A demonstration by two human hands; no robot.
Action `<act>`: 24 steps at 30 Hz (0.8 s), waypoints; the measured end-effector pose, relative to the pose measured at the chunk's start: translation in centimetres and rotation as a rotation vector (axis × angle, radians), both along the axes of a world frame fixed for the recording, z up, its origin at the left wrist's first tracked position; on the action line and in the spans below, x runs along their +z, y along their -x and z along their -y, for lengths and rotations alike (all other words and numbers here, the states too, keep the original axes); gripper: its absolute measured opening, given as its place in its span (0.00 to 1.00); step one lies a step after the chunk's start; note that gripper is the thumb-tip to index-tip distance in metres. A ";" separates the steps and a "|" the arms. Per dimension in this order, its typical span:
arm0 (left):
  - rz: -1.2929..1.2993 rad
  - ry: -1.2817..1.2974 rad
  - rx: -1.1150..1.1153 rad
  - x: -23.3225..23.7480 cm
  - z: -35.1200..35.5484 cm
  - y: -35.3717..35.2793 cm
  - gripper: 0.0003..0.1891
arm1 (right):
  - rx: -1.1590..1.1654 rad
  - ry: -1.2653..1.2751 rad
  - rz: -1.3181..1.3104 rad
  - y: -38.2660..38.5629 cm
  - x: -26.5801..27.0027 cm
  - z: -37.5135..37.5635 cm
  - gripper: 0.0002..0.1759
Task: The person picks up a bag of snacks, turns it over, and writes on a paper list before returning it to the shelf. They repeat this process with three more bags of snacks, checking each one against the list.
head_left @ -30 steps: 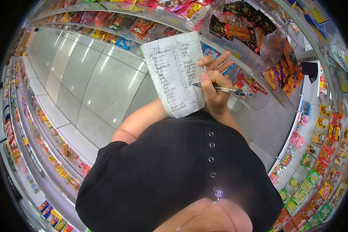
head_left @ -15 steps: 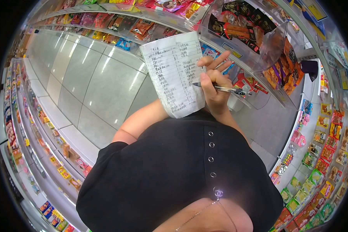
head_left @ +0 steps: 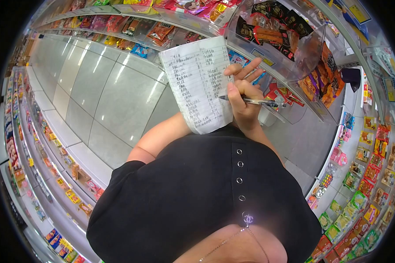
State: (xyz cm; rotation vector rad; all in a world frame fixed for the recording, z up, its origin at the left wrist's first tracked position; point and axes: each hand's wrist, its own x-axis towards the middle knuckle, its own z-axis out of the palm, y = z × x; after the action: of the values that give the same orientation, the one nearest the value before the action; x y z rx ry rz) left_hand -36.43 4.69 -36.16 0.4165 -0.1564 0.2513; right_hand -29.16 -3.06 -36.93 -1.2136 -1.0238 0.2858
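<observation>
A lined paper (head_left: 197, 83) covered in handwriting is held up in front of my chest. My left forearm reaches up behind it, and my left hand is hidden by the paper. At the paper's right edge, my right hand (head_left: 245, 94) grips a pen (head_left: 263, 102) between thumb and fingers, with its tip pointing left over the paper. Two fingers of that hand stretch out to the upper right.
Clear bins with dark snack packs (head_left: 272, 35) and orange packs (head_left: 322, 83) stand at the upper right. Snack shelves (head_left: 162, 15) run along the top. More shelves line the left (head_left: 44, 153) and right (head_left: 360, 175). Grey tiled floor (head_left: 114, 96) lies between.
</observation>
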 end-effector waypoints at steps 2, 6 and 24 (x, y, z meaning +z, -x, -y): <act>0.007 -0.016 -0.009 -0.1 -0.1 0.0 0.25 | 0.008 0.000 0.003 0.0 0.1 0.1 0.15; -0.018 -0.272 0.057 0.1 0.0 -0.3 0.24 | 0.012 0.029 -0.023 0.1 0.3 0.1 0.15; -0.189 -0.096 0.177 -2.4 0.7 -2.0 0.16 | 0.007 -0.002 -0.040 -0.7 0.4 0.3 0.15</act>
State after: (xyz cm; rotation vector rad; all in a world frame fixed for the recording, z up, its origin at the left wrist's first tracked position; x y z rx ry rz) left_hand -34.47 3.98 -38.56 0.5473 0.0541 0.3777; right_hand -28.50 -3.37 -36.51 -1.1983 -0.9941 0.3134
